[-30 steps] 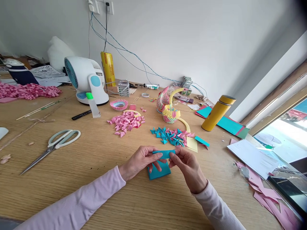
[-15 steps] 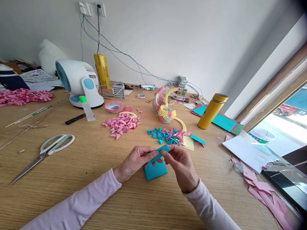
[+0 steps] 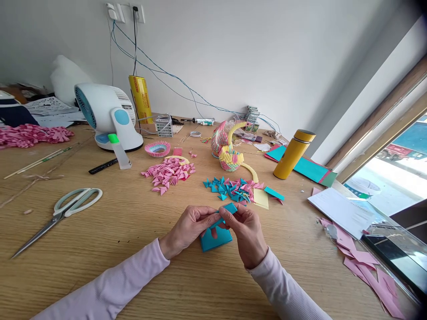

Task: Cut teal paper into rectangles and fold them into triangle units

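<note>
I pinch a small blue paper strip (image 3: 231, 208) between thumbs and forefingers, my left hand (image 3: 182, 229) at its lower end and my right hand (image 3: 249, 233) nearer its upper end, the thumbs close together on top. The strip tilts, its far end pointing toward two o'clock, and it sits above a stack of blue paper (image 3: 211, 243) lying just toward six o'clock on the wooden table (image 3: 133, 275). My other fingers curl underneath, partly hidden; I cannot tell whether any of them touch the stack. Reckoning from the strip, a heap of blue and pink folded paper triangles (image 3: 230, 193) lies near at twelve o'clock, beside a pale yellow paper square (image 3: 261, 198) at one. Past the heap stands a paper-piece model (image 3: 230, 165) with curved yellow necks. A pile of pink triangles (image 3: 167, 171) lies at eleven, a round pink-edged paper dish (image 3: 150, 150) behind it. At ten stand a glue bottle (image 3: 122, 158) with a green cap and a white fan (image 3: 103, 102); scissors (image 3: 60, 215) lie at nine, blades shut. A yellow flask (image 3: 293, 155) stands near two, a white sheet (image 3: 342, 211) lies at three and pink paper scraps (image 3: 350, 242) toward four.
</note>
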The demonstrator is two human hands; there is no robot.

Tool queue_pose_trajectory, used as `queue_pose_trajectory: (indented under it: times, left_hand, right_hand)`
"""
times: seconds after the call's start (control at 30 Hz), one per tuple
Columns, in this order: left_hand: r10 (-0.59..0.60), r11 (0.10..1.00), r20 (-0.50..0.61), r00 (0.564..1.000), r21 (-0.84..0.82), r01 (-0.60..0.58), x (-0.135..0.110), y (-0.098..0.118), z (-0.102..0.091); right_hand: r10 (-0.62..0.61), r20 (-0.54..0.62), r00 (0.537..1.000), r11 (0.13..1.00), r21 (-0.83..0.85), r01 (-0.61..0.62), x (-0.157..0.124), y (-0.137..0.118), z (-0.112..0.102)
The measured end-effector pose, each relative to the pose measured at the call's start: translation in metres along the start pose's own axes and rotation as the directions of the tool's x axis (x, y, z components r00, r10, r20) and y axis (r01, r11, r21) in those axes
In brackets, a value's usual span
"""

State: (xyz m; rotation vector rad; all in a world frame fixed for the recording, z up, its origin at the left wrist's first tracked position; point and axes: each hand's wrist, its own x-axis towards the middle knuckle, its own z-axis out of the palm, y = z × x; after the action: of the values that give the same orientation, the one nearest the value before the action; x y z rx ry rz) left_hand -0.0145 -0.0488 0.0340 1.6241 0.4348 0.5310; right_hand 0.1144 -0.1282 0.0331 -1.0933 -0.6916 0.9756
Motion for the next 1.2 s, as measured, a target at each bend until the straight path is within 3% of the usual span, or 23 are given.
queue_pose_trajectory:
  times: [0.33, 0.57, 0.87, 1.2]
  left_hand:
    - [-0.061, 0.996, 0.006, 0.998, -0.064, 0.061, 0.000, 0.000, 0.003]
    - [-0.162, 0.967, 0.020, 0.987, -0.197, 0.163, -0.001, 0.001, 0.004]
    - [-0.138, 0.986, 0.005, 0.990, -0.097, 0.138, 0.001, -0.007, 0.003]
    - [-0.012, 0.998, -0.023, 1.000, 0.061, 0.014, -0.001, -0.007, 0.005]
  right_hand:
    - [0.034, -0.063, 0.997, 0.999, -0.003, -0.034, 0.003, 0.001, -0.004]
    - [0.033, -0.110, 0.993, 0.999, 0.016, -0.031, 0.007, 0.000, -0.012]
    - [0.028, -0.096, 0.995, 0.999, -0.031, -0.031, 0.007, 0.009, -0.012]
    - [0.111, -0.061, 0.992, 0.994, 0.009, -0.111, 0.004, 0.009, -0.004]
